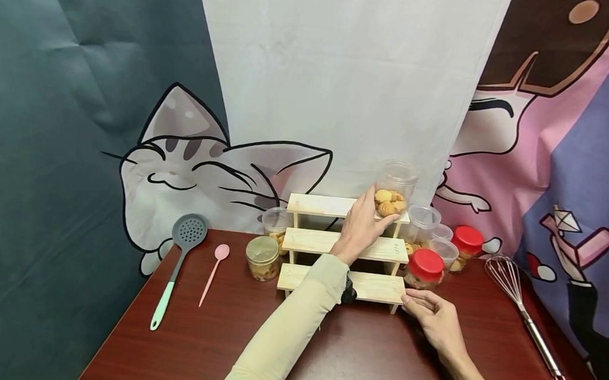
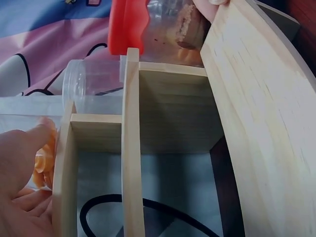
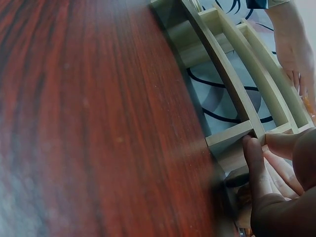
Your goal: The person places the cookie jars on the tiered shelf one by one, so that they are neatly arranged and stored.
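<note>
A three-step wooden display rack (image 1: 346,241) stands on the table. On the right end of its top step is a clear plastic jar (image 1: 394,188) with round cookies in its lower part. My left hand (image 1: 359,227) reaches over the rack and grips this jar low down, thumb on the near side. In the left wrist view, orange-brown cookies (image 2: 43,165) show beside the left hand (image 2: 22,173). Down at the bottom step, my right hand (image 1: 436,319) pinches the right end of the board between thumb and fingers. The right wrist view shows the fingertips (image 3: 254,148) on that corner.
Right of the rack stand red-lidded jars (image 1: 426,266) and clear tubs (image 1: 423,217). A whisk (image 1: 522,314) lies farther right. To the left are a gold-lidded jar (image 1: 263,258), another clear jar (image 1: 276,219), a pink spoon (image 1: 215,272) and a slotted turner (image 1: 180,264). Printed cloth (image 1: 345,86) hangs behind.
</note>
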`<state>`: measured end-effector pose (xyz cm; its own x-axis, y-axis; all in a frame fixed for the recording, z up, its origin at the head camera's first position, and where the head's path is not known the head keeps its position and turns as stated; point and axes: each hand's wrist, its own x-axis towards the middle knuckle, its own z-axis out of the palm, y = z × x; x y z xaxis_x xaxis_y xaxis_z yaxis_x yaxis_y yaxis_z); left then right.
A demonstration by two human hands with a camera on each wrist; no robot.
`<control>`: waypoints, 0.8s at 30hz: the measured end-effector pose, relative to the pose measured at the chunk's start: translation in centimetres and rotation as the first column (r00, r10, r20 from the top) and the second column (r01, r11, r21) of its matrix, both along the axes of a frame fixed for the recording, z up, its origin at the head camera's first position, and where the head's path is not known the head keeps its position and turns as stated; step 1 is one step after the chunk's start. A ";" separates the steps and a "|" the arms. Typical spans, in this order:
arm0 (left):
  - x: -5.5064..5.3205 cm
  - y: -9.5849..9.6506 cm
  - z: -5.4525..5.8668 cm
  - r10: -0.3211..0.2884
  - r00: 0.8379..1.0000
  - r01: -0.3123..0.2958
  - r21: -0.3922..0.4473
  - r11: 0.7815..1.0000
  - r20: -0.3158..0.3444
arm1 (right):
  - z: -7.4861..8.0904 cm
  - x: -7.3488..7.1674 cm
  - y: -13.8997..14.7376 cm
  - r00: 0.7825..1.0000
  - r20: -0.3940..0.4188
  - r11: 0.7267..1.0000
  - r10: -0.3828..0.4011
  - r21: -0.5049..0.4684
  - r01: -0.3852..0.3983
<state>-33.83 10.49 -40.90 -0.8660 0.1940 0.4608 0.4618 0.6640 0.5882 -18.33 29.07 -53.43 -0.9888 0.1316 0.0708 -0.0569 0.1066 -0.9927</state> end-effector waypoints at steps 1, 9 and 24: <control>0.0 0.0 0.0 0.001 1.000 -0.001 -0.003 1.000 0.001 | 0.0 0.0 0.0 1.000 -0.001 1.000 -0.002 0.003 0.002; 0.8 -1.3 -0.3 -0.024 0.999 0.025 -0.045 0.999 0.032 | -0.3 -0.2 0.0 1.000 -0.008 1.000 0.025 0.016 -0.024; 3.9 -13.9 -2.7 0.000 0.979 0.033 0.156 0.987 -0.205 | 0.0 0.1 0.0 1.000 0.016 0.999 0.001 0.048 -0.002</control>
